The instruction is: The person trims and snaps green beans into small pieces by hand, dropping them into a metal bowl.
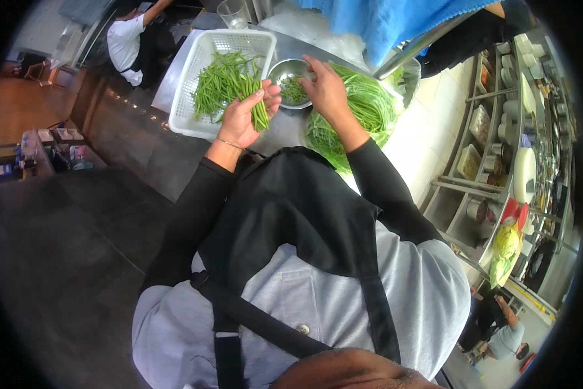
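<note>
the person is working through green beans at a steel desk [285, 129], and the step in hand looks like trimming: ends are being nipped off and dropped into the small metal bowl [291, 83], which is already holding a few green scraps. the left hand [243, 117] is curling closed around a small bunch of beans [257, 104], gripping them so their tips are pointing down over the edge of the white basket [191, 120]. the right hand [324, 91] is reaching across the bowl's rim with its fingers loosely spread and slightly bent; whether anything small is pinched between them i cannot tell.

the basket is lying to the left of the bowl with a heap of trimmed-looking beans [220, 81] inside, while a larger loose pile of beans [362, 110] is sitting to the right, partly under the right forearm.

both arms are extending forward in black sleeves, elbows bent, wrists meeting near the bowl. judging from this, the next move is calling for the right fingertips to find the bunch's ends cleanly without loosening the left hand's grip.
</note>
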Demonstrator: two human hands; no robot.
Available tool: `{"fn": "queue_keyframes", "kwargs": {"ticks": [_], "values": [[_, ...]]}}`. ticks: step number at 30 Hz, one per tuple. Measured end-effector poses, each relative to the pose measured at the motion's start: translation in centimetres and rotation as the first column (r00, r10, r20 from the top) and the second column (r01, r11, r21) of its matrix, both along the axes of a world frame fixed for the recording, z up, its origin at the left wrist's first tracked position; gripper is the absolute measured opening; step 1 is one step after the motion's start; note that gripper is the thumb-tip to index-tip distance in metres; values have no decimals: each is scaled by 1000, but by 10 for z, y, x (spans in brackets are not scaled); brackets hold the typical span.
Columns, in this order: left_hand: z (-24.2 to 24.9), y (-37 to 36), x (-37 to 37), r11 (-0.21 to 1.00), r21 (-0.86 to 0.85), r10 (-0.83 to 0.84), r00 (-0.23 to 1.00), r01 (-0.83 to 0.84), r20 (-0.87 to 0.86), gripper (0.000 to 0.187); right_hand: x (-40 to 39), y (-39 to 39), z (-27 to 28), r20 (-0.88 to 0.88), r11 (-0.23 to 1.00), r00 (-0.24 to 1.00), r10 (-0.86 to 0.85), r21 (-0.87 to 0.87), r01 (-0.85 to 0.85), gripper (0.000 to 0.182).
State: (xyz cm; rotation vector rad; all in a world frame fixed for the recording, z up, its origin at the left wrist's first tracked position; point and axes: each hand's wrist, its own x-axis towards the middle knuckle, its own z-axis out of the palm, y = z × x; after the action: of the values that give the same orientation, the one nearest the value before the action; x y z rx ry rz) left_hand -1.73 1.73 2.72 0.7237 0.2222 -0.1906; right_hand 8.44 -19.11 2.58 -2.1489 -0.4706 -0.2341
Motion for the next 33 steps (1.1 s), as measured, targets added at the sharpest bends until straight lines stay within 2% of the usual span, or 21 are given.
{"fn": "queue_keyframes", "kwargs": {"ticks": [2, 4, 7, 10, 11, 13, 14, 16, 17, 19, 23, 25, 29, 31, 33], "values": [[7, -7, -2, 991, -64, 118, 993, -118, -11, 31, -13, 4, 13, -37, 997, 997, 64, 39, -62, 19], [1, -4, -1, 988, -98, 120, 993, -121, -13, 32, -26, 7, 19, -68, 990, 990, 123, 80, -117, 18], [-5, -2, 1, 980, -148, 138, 990, -134, 17, 32, -45, 10, 31, -243, 962, 939, 243, 184, -202, 16], [-8, -3, 0, 977, -152, 154, 988, -149, 24, 32, -49, 17, 17, -321, 951, 903, 286, 213, -226, 16], [-9, -4, 0, 973, -133, 191, 981, -187, 15, 30, -49, 16, 15, -320, 951, 903, 286, 213, -225, 16], [-8, -4, 1, 968, -112, 228, 974, -225, 9, 28, -49, 16, 22, -402, 968, 882, 245, 55, -244, 19], [-7, -4, 1, 963, -101, 252, 967, -250, 16, 27, -48, 18, 14, -401, 968, 883, 245, 55, -243, 19], [-6, -5, 1, 958, -91, 275, 961, -272, 24, 25, -46, 22, -8, -515, 919, 763, 390, 269, -288, 27], [-6, -5, 1, 955, -88, 287, 958, -283, 28, 24, -48, 23, -15, -514, 920, 765, 388, 268, -286, 27], [-5, -6, 1, 952, -85, 297, 954, -294, 33, 23, -53, 27, -18, -577, 797, 598, 556, 575, -187, 27], [-5, -6, -1, 947, -67, 318, 947, -315, 44, 29, -53, 32, -31, -565, 823, 658, 498, 546, -154, 23], [-3, -6, -1, 945, -64, 326, 944, -322, 50, 28, -52, 33, -30, -504, 862, 758, 413, 485, -146, 18], [-6, -5, -2, 932, -46, 362, 931, -360, 52, 26, -55, 31, -19, -477, 846, 766, 430, 508, -159, 18], [-7, -4, -2, 930, -41, 368, 928, -366, 62, 26, -55, 29, -15, -507, 847, 718, 477, 485, -219, 16], [-6, -4, -1, 935, -54, 354, 933, -351, 68, 27, -55, 33, -17, -542, 832, 688, 483, 528, -168, 16]]}}
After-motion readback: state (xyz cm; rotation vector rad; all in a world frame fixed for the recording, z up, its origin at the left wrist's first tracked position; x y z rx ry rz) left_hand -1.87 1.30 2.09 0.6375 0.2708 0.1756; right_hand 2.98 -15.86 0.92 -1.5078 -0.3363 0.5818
